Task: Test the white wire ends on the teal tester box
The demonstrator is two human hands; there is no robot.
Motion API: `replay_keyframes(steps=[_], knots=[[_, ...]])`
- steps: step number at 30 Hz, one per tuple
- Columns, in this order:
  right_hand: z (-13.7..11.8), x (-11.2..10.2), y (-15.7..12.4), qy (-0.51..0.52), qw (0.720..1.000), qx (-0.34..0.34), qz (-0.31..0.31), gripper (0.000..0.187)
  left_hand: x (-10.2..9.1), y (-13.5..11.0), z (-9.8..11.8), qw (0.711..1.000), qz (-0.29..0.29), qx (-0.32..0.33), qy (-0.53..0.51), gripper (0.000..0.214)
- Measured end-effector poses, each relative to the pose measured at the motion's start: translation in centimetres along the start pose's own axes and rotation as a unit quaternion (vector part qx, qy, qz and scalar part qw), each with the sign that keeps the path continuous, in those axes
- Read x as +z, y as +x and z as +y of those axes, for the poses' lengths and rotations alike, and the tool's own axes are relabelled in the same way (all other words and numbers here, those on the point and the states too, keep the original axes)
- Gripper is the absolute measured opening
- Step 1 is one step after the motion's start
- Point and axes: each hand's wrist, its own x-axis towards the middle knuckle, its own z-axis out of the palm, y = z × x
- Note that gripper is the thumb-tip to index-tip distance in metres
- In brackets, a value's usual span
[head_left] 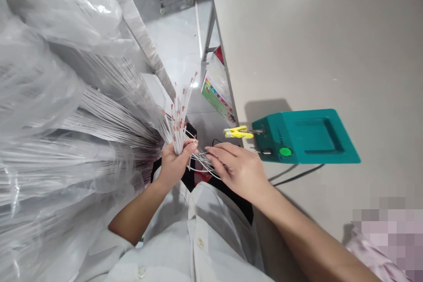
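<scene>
A bunch of thin white wires with stripped, copper-coloured ends stands up out of my left hand, which is closed around it. The ends fan out above my thumb. Below that grip, the wires' lower lengths bend right toward my right hand. The fingers of my right hand are bent together at these strands; how many lie between them is hidden. Just right of my right hand, a teal tester box with a lit green button rests on the table. A yellow clip sits on its upper metal contact.
Long bundles of white wires, partly under clear plastic sheeting, fill the left side. The pale table spans the right. Black cables leave the box. A printed carton stands below the table edge. Pink fabric shows lower right.
</scene>
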Motion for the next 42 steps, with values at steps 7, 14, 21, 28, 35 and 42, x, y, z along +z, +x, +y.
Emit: replay_keyframes(steps=[7,14,21,28,35,42], knots=[[-0.6,0.8,0.4,0.272,0.950,0.137,0.077,0.012,0.2,-0.9,0.3,0.995,-0.069,0.025,0.070,0.019],[-0.6,0.9,0.2,0.240,0.961,0.110,0.082,0.005,0.2,-0.8,-0.2,0.988,-0.080,0.025,0.129,0.021],[-0.4,1.3,0.2,0.303,0.937,0.151,0.090,0.011,0.5,-1.1,0.4,0.987,-0.085,0.036,0.128,0.022],[-0.3,1.6,-0.2,0.237,0.960,0.117,0.090,0.013,0.7,-1.5,0.4,0.993,-0.059,0.027,0.094,0.026],[0.3,1.1,-0.1,0.233,0.964,0.106,0.073,0.011,-0.1,-1.0,0.7,0.992,-0.060,0.026,0.112,0.023],[0.0,1.1,0.3,0.324,0.925,0.188,0.059,0.011,0.0,-1.1,0.3,0.990,-0.061,0.042,0.121,0.018]])
